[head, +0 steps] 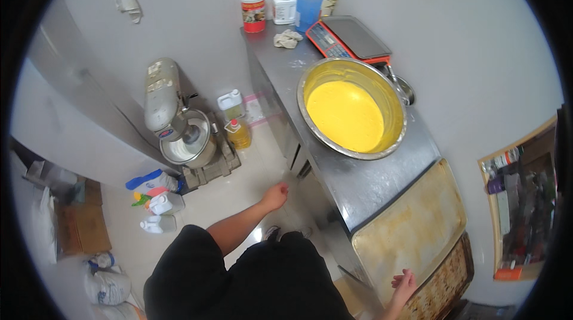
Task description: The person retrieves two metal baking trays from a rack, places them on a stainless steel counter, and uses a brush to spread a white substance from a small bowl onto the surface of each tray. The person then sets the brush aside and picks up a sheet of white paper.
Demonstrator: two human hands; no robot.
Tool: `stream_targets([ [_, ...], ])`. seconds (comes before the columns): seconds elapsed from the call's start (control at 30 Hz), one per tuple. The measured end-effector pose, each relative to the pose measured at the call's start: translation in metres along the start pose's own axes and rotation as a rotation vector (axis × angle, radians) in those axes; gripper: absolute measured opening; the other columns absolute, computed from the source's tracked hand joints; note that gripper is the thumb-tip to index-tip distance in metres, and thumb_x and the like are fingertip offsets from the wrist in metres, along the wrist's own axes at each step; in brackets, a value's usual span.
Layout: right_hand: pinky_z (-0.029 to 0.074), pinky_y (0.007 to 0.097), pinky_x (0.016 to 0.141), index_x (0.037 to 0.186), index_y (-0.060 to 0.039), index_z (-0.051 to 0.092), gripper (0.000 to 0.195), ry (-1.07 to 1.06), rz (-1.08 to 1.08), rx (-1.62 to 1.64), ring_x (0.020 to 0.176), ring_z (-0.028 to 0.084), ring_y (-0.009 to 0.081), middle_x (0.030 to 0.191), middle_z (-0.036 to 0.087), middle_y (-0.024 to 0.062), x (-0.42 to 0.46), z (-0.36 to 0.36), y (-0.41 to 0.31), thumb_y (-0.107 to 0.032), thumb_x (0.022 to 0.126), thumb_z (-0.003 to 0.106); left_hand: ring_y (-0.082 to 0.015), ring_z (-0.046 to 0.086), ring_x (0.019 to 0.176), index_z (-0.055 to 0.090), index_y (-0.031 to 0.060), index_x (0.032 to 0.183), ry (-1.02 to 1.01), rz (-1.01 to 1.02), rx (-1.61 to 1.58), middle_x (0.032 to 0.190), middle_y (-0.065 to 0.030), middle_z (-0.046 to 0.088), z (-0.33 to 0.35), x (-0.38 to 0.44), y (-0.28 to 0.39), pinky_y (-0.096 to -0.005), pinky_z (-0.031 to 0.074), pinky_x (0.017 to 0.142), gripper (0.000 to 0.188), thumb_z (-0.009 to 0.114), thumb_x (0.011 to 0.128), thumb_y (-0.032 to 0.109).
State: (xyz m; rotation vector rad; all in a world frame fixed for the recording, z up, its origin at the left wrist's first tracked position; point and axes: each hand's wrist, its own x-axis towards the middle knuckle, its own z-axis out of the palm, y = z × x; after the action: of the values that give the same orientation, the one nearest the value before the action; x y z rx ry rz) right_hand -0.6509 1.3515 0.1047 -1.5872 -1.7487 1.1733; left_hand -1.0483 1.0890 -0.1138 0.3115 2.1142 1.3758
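Observation:
My left hand (275, 195) hangs over the tiled floor, left of the steel counter, its fingers curled and holding nothing that I can see. Over the near edge of a baking tray (412, 226) is my right hand (404, 280), fingers loosely bent and with no object visible in it; whether it touches the tray I cannot tell. Beyond the tray, a large round metal bowl (400, 134) with smooth yellow batter (344, 116) in it stands on the steel counter (358, 186). A second, brown-stained baking tray (441, 275) lies partly beneath the first.
Behind the bowl sits an orange digital scale (353, 38), near a blue plastic jug (308, 11), a red-labelled tub (254, 12) and a crumpled cloth (288, 39). A stand mixer (163, 96) with its bowl stands on the floor at left, beside an oil bottle (238, 134) and jugs.

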Motion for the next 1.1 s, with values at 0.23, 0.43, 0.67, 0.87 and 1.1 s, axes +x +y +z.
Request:
stream_targets([
  [0.23, 0.033, 0.0209, 0.040, 0.083, -0.0012, 0.058, 0.042, 0.212, -0.164, 0.133, 0.041, 0.040, 0.0084, 0.050, 0.047, 0.0009, 0.076, 0.020, -0.028, -0.038, 0.095, 0.041, -0.0177, 0.061, 0.073, 0.057, 0.0047, 0.099, 0.139, 0.076, 0.403, 0.085, -0.0093, 0.063, -0.077, 0.026, 0.077, -0.0301, 0.049, 0.067, 0.020, 0.051, 0.080, 0.006],
  [0.43, 0.042, 0.0225, 0.060, 0.114, -0.0014, 0.054, 0.036, 0.247, -0.105, 0.069, 0.071, 0.055, 0.0091, 0.089, 0.060, 0.0043, 0.106, 0.032, -0.049, -0.030, 0.093, 0.049, -0.0153, 0.061, 0.073, 0.057, 0.0022, 0.096, 0.286, 0.041, 0.105, 0.084, -0.0076, 0.063, -0.140, 0.088, 0.076, -0.0294, 0.049, 0.068, 0.015, 0.049, 0.085, 0.007],
  [0.67, 0.045, 0.0359, 0.078, 0.117, -0.0005, 0.051, 0.046, 0.105, -0.116, -0.394, 0.088, 0.057, 0.0239, 0.101, 0.060, 0.0130, 0.114, 0.075, -0.108, -0.038, 0.092, 0.044, -0.0129, 0.059, 0.077, 0.060, -0.0003, 0.093, 0.356, 0.322, -0.097, 0.083, -0.0056, 0.063, -0.223, 0.250, 0.184, -0.0267, 0.047, 0.072, 0.021, 0.047, 0.091, 0.017],
  [0.87, 0.049, 0.0329, 0.073, 0.113, 0.0026, 0.056, 0.045, -0.041, 0.212, -0.920, 0.087, 0.061, 0.0242, 0.104, 0.062, 0.0194, 0.091, 0.191, -0.190, -0.035, 0.093, 0.041, -0.0157, 0.060, 0.076, 0.060, 0.0015, 0.097, 0.185, 0.590, -0.065, 0.083, -0.0089, 0.064, -0.251, 0.418, 0.317, -0.0292, 0.046, 0.069, 0.022, 0.050, 0.090, 0.019],
  [1.1, 0.050, 0.0317, 0.062, 0.109, 0.0054, 0.057, 0.037, -0.008, 0.068, -0.633, 0.078, 0.062, 0.0211, 0.092, 0.065, 0.0145, 0.074, 0.172, -0.091, -0.025, 0.090, 0.050, -0.0108, 0.058, 0.077, 0.060, 0.0044, 0.098, 0.373, 0.844, 0.101, 0.085, -0.0031, 0.064, -0.299, 0.563, 0.421, -0.0257, 0.046, 0.069, 0.017, 0.050, 0.088, 0.013],
])
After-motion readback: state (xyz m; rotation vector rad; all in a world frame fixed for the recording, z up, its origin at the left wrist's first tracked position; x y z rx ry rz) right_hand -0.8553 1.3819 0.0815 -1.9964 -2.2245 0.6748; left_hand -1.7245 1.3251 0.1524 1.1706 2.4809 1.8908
